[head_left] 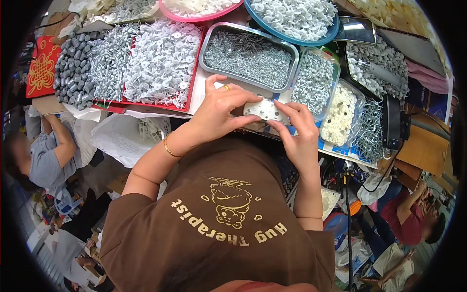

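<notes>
Steel tray [208,45] of screws; both hands, left [217,113] and right [297,132], pinching white perforated piece [265,110].

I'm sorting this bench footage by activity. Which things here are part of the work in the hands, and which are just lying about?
In use:
- small white plastic piece, held between left hand and right hand
- metal tray of small screws, just beyond the hands

Lying about:
- red tray of white washers
- pile of grey plugs
- blue bowl of white caps
- phone
</notes>
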Demonstrator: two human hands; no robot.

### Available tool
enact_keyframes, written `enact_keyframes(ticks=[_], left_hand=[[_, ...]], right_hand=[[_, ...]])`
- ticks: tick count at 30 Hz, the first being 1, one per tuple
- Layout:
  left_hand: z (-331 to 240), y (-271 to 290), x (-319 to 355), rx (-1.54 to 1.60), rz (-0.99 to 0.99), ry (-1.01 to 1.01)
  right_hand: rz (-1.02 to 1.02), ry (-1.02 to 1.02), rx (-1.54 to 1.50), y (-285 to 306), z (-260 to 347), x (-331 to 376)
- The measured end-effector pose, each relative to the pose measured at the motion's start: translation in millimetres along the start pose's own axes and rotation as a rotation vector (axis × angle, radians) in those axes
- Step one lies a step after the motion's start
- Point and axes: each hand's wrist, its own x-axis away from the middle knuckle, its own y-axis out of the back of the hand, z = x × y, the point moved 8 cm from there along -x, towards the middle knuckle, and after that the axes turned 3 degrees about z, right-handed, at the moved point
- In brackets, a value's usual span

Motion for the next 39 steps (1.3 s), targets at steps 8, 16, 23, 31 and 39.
enact_keyframes(ticks=[8,16,23,31,39], left_hand=[[0.8,-1.1,0.1,-0.009,0.093,0.069],[0.9,-1.7,-6.3,0.046,0.198,0.078],[9.8,-17.7,-24.3,0.247,0.431,0.001],[16.4,-14.8,-9.3,0.199,0.286,0.069],[-6.7,-13.1,11.7,-0.141,-0.004,-0.173]], right_hand=[[0.027,0.014,0.027,-1.1,0.1,2.2],[-0.003,0.004,0.022,-5.1,-3.5,6.2],[0.066,0.03,0.072,-5.5,1.5,2.0],[0.103,0.035,0.087,-7.3,4.0,-0.9],[0.167,-0.102,-0.048,-8.3,-8.3,-7.0]])
